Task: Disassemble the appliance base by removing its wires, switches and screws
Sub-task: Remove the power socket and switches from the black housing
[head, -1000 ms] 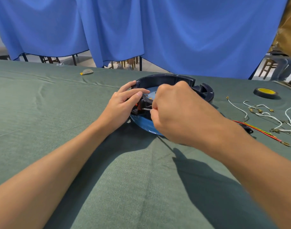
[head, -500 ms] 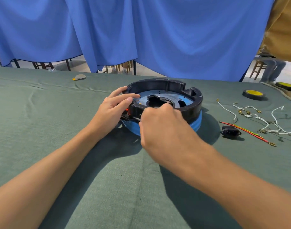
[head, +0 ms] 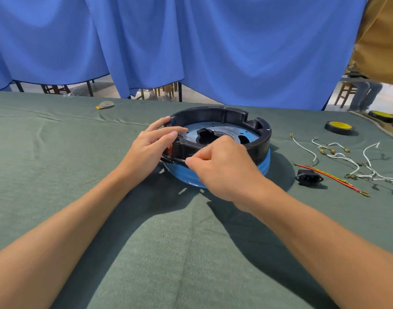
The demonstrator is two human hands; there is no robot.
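The appliance base, a black ring on a blue underside, lies on the green cloth mid-table. At its left side sits a red switch, mostly hidden by fingers. My left hand rests on that left rim, with straight fingers laid across the top above the switch. My right hand is in front of the base and pinches a thin dark screwdriver whose tip points left into the switch area. The screwdriver's handle is hidden inside the fist.
To the right lie loose white wires, red and yellow wires and a black socket. A black-and-yellow tape roll sits farther back. A small scrap lies far left. Blue curtains hang behind, and a person stands at the right.
The view has pulled back and the whole base ring now shows. My right hand has dropped from over the base to its front edge. The left hand stays on the left rim.
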